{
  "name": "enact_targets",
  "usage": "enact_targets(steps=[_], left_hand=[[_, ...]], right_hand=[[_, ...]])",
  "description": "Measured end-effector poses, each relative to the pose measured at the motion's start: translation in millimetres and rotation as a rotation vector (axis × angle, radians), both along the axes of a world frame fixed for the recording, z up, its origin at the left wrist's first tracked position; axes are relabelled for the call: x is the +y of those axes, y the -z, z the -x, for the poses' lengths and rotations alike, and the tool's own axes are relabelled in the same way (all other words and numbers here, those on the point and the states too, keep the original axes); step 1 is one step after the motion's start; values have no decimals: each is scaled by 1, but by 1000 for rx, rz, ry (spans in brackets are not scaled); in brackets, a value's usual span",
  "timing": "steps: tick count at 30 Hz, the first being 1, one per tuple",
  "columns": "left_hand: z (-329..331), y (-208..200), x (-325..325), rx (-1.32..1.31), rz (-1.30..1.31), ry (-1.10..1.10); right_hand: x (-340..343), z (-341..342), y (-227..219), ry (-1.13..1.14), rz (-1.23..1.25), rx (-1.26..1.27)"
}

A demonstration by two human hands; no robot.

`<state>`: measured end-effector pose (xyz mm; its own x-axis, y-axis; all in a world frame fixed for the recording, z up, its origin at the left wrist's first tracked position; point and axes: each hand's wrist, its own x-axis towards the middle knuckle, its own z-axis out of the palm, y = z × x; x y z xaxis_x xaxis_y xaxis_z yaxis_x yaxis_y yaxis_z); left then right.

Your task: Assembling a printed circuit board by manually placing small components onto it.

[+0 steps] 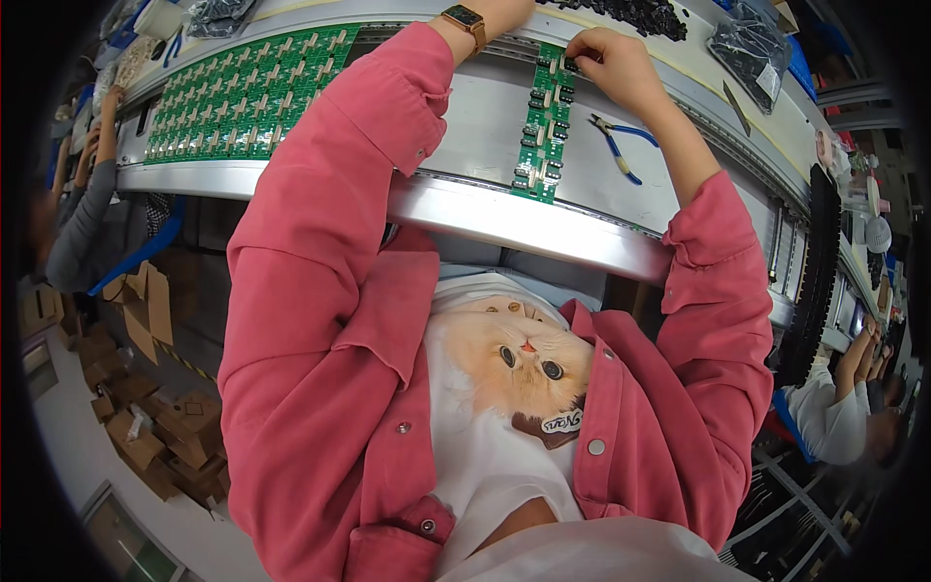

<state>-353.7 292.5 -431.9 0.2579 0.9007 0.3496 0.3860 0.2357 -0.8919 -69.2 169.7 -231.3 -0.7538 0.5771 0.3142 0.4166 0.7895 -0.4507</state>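
Note:
A narrow green circuit board strip [543,126] lies across the rails of the metal line in front of me, with several black parts along it. My right hand [618,68] is at its far end. Thumb and fingertips pinch a small black component [570,64] at the board's right edge. My left hand [504,12], below a wrist with a watch, reaches past the far rail toward a pile of loose black components [630,14]. The upper edge of the picture cuts it off, so its fingers are hidden. Pliers with blue and yellow handles [621,150] lie right of the strip.
Large green circuit board panels [242,97] rest on the line to the left. A clear bag of black parts [752,58] lies at the far right. The metal front rail [504,215] runs before me. Other people's arms [92,194] show at far left; cardboard boxes [155,427] are on the floor.

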Motion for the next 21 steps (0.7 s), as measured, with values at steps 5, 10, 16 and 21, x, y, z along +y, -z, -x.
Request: enact_targets(steps=[5,10,16,21], left_hand=[[-75,-87,-35,-950,172,467],[-106,-209,-130,-1407,89,553],[-75,-174,-89,-1154,9,543],[-57,-142,-55,40,-628,846]], right_hand=[[7,-28,5,112,7,-66],[-1,-21,-3,96,-66,-81],[0,-16,-4,80,-83,-62],[3,-20,-6,89,-49,-75]])
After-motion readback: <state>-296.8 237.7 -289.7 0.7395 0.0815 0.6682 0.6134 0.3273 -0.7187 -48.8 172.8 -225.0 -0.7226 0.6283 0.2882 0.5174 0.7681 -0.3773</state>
